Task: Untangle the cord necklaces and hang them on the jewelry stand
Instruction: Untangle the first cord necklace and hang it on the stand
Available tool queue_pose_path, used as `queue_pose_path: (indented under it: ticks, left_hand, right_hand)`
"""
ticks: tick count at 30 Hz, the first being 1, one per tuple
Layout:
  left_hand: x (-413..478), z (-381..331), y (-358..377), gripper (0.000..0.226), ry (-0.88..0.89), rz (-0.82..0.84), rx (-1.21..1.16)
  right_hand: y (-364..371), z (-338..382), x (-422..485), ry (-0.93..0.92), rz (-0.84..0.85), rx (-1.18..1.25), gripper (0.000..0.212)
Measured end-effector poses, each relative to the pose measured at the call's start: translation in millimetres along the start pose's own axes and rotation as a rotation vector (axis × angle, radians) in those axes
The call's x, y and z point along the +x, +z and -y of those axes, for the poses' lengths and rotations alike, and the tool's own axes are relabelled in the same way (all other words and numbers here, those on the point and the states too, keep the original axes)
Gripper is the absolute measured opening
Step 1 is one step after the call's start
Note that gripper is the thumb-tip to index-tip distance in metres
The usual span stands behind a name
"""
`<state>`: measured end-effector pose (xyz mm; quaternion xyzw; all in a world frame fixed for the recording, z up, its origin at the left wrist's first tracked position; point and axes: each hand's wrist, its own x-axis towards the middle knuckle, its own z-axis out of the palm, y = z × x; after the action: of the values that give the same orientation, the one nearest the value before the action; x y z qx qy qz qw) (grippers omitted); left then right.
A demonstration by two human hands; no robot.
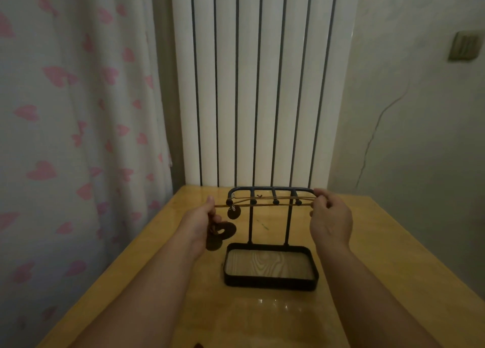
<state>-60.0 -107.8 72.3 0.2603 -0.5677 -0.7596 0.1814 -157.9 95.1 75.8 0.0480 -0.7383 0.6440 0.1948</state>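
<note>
stretched level across the front of the jewelry stand [270,189], just under its top bar and right at the ball-tipped pegs [275,202]: the cord necklace [265,200], seen as two thin strands; cannot tell whether one necklace or two. gripped off the stand's left end by the left hand [203,220], fingers curled round the cord, with dark heart-shaped pendants [224,230] dangling beneath, left of the stand. pinched at the stand's right end by the right hand [331,217], thumb and fingertips closed on the strands. hanging just below the stand's leftmost peg: a round pendant [233,212]. to seat it well, probably: keep the strands taut and level, lift over the ball tips, lower behind them onto the pegs, then ease tension from both ends together to avoid slipping off or tipping the stand.
</note>
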Motion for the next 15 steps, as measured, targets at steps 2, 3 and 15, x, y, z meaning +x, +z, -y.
queue_pose_path:
  ticks: [2,3,15]
  left_hand:
    - [3.1,-3.9,-6.6,0.017,-0.05,0.101,-0.102]
    - [4.1,-4.8,-9.0,0.012,-0.072,0.132,-0.126]
    - [-12.7,-51.9,-3.2,0.016,-0.274,0.138,-0.537]
  right_hand:
    - [-0.1,-0.1,-0.2,-0.004,0.001,-0.003,0.03]
    - [0.1,-0.2,0.1,-0.004,0.0,-0.002,0.03]
    - [0.1,1.7,2.7,-0.021,0.003,-0.048,0.031]
